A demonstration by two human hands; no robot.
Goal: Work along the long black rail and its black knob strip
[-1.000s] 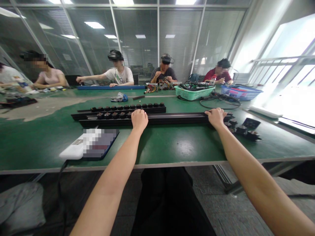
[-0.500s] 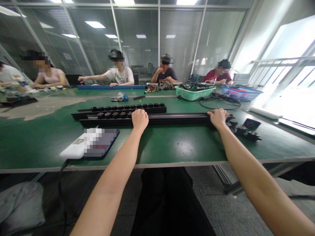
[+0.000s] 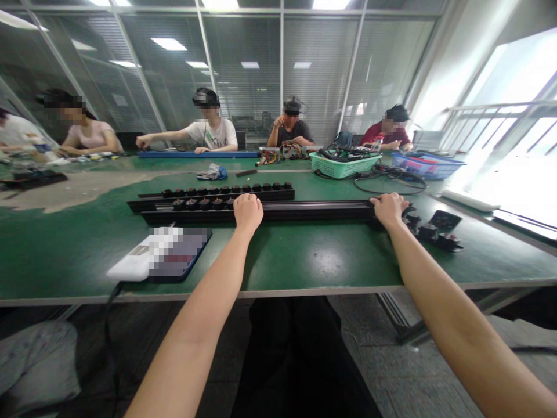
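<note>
A long black rail [image 3: 317,210] with a channel along its top lies crosswise on the green table. My left hand [image 3: 248,212] is closed over its middle, just right of several black round modules [image 3: 204,203] seated in the channel. At the rail's right end my right hand [image 3: 390,209] is closed, thumb pointing left; its palm hides the exact grip. Beyond that hand, more black modules [image 3: 427,230] trail onto the table, beside a flat black square piece [image 3: 444,220]. Behind lies a second black rail [image 3: 261,195] carrying a row of similar modules.
A white device [image 3: 130,264] and a dark blue-edged phone-like slab [image 3: 178,261] lie near the front edge. Farther back are a green basket [image 3: 343,168] with cables, a blue basket [image 3: 429,167], a loose cable [image 3: 391,190] and crumpled gloves [image 3: 212,172]. Several people sit opposite.
My right hand has shifted slightly to the right at the rail's end. My left hand and the rail look almost unmoved.
</note>
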